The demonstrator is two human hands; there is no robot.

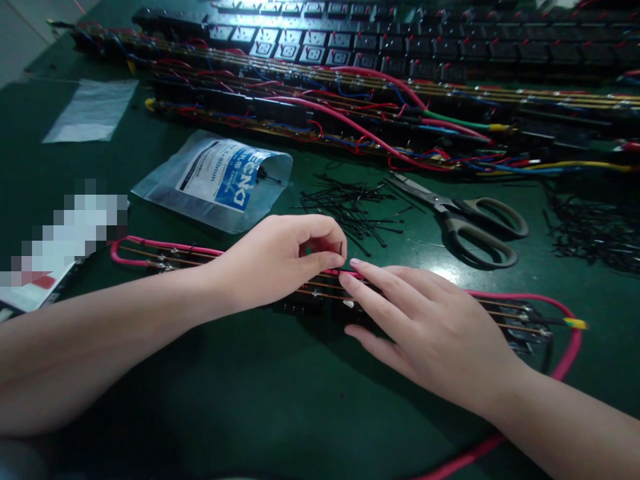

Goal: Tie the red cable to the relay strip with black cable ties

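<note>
Across the table lies a long black electrical strip [315, 293] with copper-coloured bars and a thick red cable [525, 295] running along its far side. Above its middle, my left hand [273, 260] pinches a thin black cable tie [341, 249] between thumb and forefinger; the tie's lower part is at the red cable. My right hand [435, 327] is spread over the strip just to the right. Its fingertips touch the cable beside the tie, and its thumb is apart from the fingers. Both hands hide parts of the strip.
Loose black cable ties [350, 203] lie behind my hands, beside an open plastic bag [215, 177]. Scissors [443, 207] and a pile of black clippings [595, 230] are to the right. Wired socket strips [300, 50] fill the back. A flat plastic bag [93, 110] lies far left.
</note>
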